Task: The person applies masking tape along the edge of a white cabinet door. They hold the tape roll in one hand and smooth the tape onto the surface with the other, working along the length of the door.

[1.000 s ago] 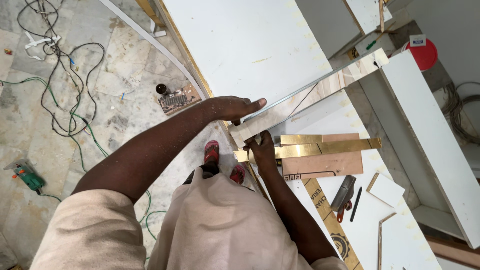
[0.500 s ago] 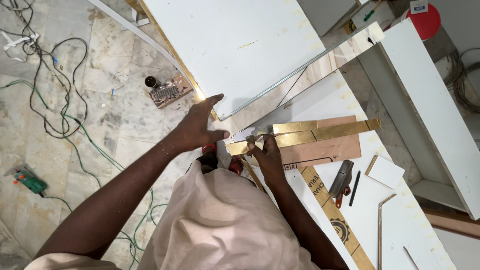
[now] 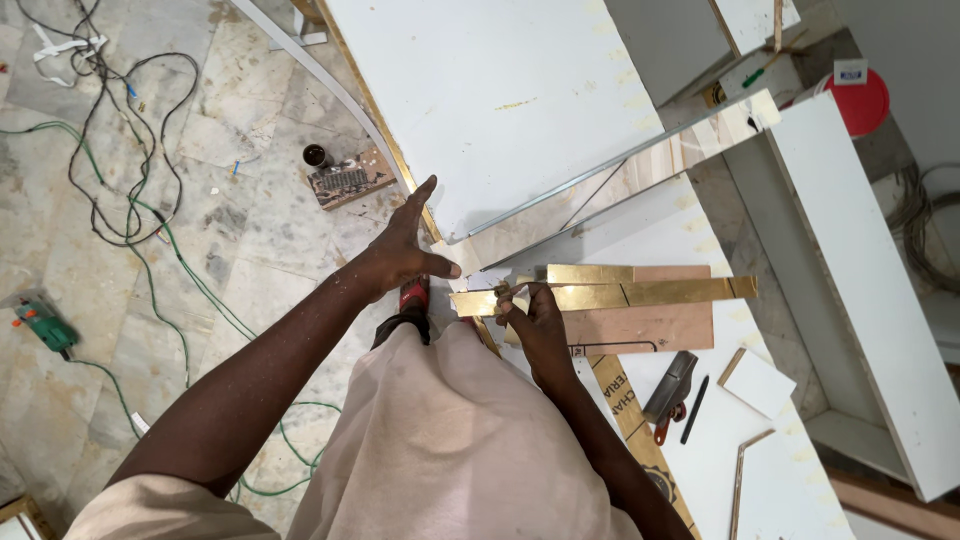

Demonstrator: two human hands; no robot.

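Observation:
My left hand point(image 3: 405, 250) is open with fingers spread. It hovers at the edge of a large white board point(image 3: 500, 90), its thumb by the near end of a long mirror strip point(image 3: 620, 170). My right hand point(image 3: 530, 312) is curled over the left part of a gold metal strip point(image 3: 640, 293) that lies across a brown plywood piece point(image 3: 650, 325). Its fingertips pinch a small thin tool point(image 3: 507, 290) against the strip; what the tool is I cannot tell. A second, shorter gold strip point(image 3: 590, 273) lies just behind.
A hammer point(image 3: 668, 385), a black pen point(image 3: 693, 408) and a small white panel point(image 3: 757, 382) lie to the right on the white worktop. A long white shelf point(image 3: 860, 290) runs along the right. Cables point(image 3: 130, 200), a green power tool point(image 3: 40, 325) and a wooden block point(image 3: 345, 178) are on the marble floor.
My left hand has lifted off the mirror strip and drawn back left to the board's edge, fingers spreading. My right hand has stayed on the gold strip.

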